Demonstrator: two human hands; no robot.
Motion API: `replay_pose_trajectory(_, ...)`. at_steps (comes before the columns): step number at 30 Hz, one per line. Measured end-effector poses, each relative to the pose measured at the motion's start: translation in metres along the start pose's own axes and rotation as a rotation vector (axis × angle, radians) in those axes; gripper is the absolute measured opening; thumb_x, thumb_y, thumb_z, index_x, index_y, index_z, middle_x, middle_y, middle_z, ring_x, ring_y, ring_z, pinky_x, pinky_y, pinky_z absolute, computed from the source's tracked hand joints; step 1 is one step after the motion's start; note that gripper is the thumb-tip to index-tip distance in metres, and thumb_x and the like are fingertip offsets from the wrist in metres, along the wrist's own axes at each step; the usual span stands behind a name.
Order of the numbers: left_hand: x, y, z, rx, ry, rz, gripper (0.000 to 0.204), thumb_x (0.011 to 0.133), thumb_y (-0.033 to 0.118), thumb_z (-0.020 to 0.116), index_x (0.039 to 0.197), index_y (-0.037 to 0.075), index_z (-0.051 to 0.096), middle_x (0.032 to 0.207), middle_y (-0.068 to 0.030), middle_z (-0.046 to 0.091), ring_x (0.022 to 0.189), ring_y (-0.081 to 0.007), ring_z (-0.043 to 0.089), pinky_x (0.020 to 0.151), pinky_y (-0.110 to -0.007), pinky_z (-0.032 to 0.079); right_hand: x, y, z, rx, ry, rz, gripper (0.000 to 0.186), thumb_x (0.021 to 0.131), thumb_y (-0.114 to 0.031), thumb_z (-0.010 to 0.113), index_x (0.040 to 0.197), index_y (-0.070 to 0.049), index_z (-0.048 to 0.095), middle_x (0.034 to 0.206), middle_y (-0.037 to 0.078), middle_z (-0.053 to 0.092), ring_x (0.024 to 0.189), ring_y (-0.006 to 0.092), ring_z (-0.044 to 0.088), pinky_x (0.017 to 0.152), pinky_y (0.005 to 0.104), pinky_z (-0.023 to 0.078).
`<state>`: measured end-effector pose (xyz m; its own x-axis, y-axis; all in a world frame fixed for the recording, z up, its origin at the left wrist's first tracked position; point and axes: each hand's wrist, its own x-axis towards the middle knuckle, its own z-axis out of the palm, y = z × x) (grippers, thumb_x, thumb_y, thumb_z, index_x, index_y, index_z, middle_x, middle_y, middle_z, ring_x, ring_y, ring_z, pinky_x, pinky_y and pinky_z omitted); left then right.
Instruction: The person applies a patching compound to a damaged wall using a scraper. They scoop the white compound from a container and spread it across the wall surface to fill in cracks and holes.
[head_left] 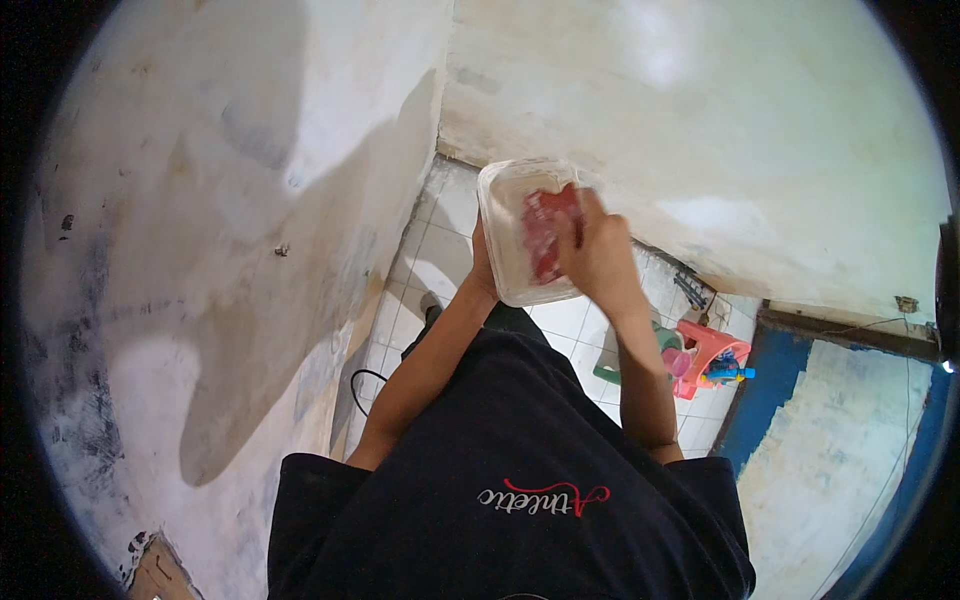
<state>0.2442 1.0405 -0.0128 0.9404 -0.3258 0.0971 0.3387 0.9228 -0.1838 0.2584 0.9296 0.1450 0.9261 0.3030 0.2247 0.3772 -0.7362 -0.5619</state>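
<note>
A clear rectangular plastic tub (505, 240), its inside smeared with whitish paste, is held up in front of my body. My left hand (483, 262) grips it by its left side, most of the fingers hidden behind the wall. Over the tub's right half, my right hand (604, 250) closes round a flat red putty spreader (542, 235) streaked with white. The spreader lies over the inside of the tub and is blurred by motion, so its exact contact with the paste cannot be made out.
Patchy, skim-coated walls (700, 140) meet in a corner ahead, with a white tiled floor (440, 255) below. On the floor at right stand a pink-red container (712, 345) holding blue items and a green object (607, 372). A black cable (356, 385) curls at left; blue-edged panel (775, 380) at right.
</note>
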Motion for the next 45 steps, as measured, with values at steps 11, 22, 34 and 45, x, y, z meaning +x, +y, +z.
replay_pose_trajectory(11, 0.0, 0.002, 0.005, 0.297, 0.166, 0.026, 0.077, 0.097, 0.067, 0.029, 0.146, 0.008, 0.038, 0.141, -0.0135, 0.05, 0.126, -0.0292, 0.051, 0.11, -0.045, 0.041, -0.004, 0.003, 0.012, -0.019, -0.044, 0.01, 0.019, 0.085, -0.005, 0.063, 0.101, 0.004, 0.056, 0.068, 0.025, 0.062, 0.06, 0.0425, 0.063, 0.055, 0.0467, 0.049)
replay_pose_trajectory(22, -0.003, -0.008, 0.005, 0.03, -0.026, -0.033, 0.061, 0.099, 0.049, 0.033, 0.144, 0.008, 0.041, 0.138, -0.0149, 0.052, 0.123, -0.0315, 0.054, 0.104, -0.048, 0.045, -0.01, 0.003, 0.011, 0.021, -0.072, 0.042, 0.021, 0.085, -0.004, 0.063, 0.101, 0.005, 0.055, 0.071, 0.029, 0.061, 0.066, 0.0469, 0.062, 0.058, 0.0496, 0.049)
replay_pose_trajectory(34, -0.007, -0.012, 0.011, -0.045, 0.0, -0.081, 0.064, 0.098, 0.053, 0.034, 0.143, 0.009, 0.043, 0.136, -0.0149, 0.054, 0.122, -0.033, 0.054, 0.102, -0.049, 0.046, -0.011, 0.016, 0.023, 0.058, -0.07, 0.128, 0.017, 0.085, -0.004, 0.064, 0.097, 0.005, 0.056, 0.07, 0.027, 0.062, 0.066, 0.045, 0.063, 0.056, 0.0459, 0.048)
replay_pose_trajectory(45, -0.019, 0.009, -0.013, 0.072, 0.082, -0.069, 0.078, 0.097, 0.068, 0.026, 0.146, 0.008, 0.039, 0.14, -0.0163, 0.051, 0.125, -0.0328, 0.053, 0.107, -0.047, 0.043, -0.008, 0.023, 0.035, 0.167, -0.094, 0.144, 0.017, 0.086, -0.005, 0.064, 0.094, 0.006, 0.055, 0.067, 0.026, 0.061, 0.061, 0.0417, 0.063, 0.054, 0.0438, 0.047)
